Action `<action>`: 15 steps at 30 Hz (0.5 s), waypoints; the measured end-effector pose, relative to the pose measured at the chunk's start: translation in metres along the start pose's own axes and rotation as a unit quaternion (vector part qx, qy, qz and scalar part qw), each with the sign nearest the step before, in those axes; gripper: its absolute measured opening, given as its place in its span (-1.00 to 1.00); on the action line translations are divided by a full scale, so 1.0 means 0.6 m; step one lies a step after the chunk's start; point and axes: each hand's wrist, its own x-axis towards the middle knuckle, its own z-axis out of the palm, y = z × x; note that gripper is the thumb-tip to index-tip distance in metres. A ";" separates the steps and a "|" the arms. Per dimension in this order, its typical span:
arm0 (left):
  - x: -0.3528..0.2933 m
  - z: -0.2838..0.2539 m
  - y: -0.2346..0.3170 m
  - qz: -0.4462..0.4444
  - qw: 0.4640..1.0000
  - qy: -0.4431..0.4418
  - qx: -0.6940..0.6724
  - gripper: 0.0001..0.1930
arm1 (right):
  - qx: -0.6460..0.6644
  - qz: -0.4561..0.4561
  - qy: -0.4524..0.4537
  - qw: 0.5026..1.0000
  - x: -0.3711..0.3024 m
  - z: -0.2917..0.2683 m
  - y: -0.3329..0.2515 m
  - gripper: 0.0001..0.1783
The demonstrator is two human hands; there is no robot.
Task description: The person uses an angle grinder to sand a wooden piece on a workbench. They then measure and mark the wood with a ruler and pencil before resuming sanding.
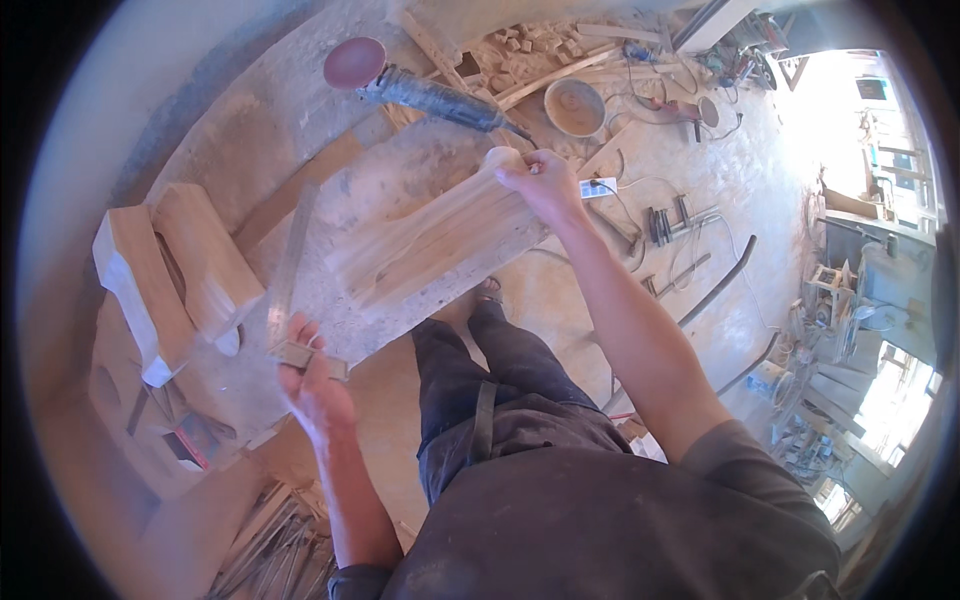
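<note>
My left hand [318, 385] is closed around the stock of a try square [290, 265], whose long thin blade points away from me over the workbench [380, 345]. Just right of the blade, a pale shaped wooden piece [430, 240] slants across the bench. Its far right end is gripped by my right hand [545, 188], fingers curled over the rounded tip. The square's blade and the wood are apart. Two similar carved wooden pieces [140, 285] stand side by side at the bench's left.
A power sander with a round pinkish disc [355, 62] lies at the bench's far side. Beyond are a round bowl [575, 107] and wood offcuts [520, 50]. A white power strip [598, 187], cords and clamps [670, 222] lie on the floor at right. Rods [270, 545] stand lower left.
</note>
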 end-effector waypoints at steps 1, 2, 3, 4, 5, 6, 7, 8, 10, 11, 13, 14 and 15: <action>-0.003 -0.019 0.011 0.005 1.000 0.019 0.001 -0.42 | 0.006 0.000 -0.005 1.000 0.001 0.000 0.000 -0.25; -0.007 -0.039 0.020 0.010 0.999 0.038 0.002 -0.44 | 0.010 -0.001 -0.010 1.000 0.001 0.000 -0.001 -0.25; -0.009 -0.056 0.029 0.016 0.999 0.046 -0.002 -0.47 | 0.015 -0.001 -0.015 1.000 0.001 0.001 -0.002 -0.24; -0.010 -0.072 0.037 0.023 0.998 0.053 -0.006 -0.49 | 0.022 0.000 -0.018 1.000 0.003 0.001 -0.001 -0.23; -0.012 -0.090 0.046 0.030 0.998 0.060 -0.012 -0.52 | 0.029 0.001 -0.021 0.999 0.005 0.002 0.001 -0.21; -0.015 -0.112 0.053 0.034 0.998 0.048 0.016 -0.55 | 0.036 0.001 -0.023 0.999 0.004 0.004 0.004 -0.20; -0.019 -0.129 0.054 0.039 0.998 0.057 -0.002 -0.56 | 0.034 0.000 -0.013 0.999 0.003 0.009 0.006 -0.21; -0.024 -0.142 0.050 0.043 0.997 0.066 -0.023 -0.57 | 0.031 -0.002 -0.003 1.000 0.001 0.012 0.005 -0.23; -0.045 -0.161 0.059 0.045 0.995 0.084 -0.034 -0.59 | 0.021 -0.036 0.025 0.999 -0.013 0.014 -0.010 -0.28; -0.059 -0.168 0.071 0.043 0.994 0.093 -0.024 -0.60 | 0.014 -0.068 0.042 0.997 -0.030 0.013 -0.021 -0.31; -0.092 -0.178 0.093 0.031 0.993 0.117 -0.018 -0.63 | -0.005 -0.183 0.089 0.979 -0.059 0.011 -0.023 -0.36; -0.107 -0.177 0.108 0.025 0.991 0.131 -0.020 -0.64 | -0.014 -0.266 0.120 0.956 -0.065 0.011 -0.017 -0.38; -0.119 -0.179 0.118 0.019 0.989 0.145 -0.022 -0.66 | -0.022 -0.346 0.149 0.926 -0.072 0.014 -0.011 -0.38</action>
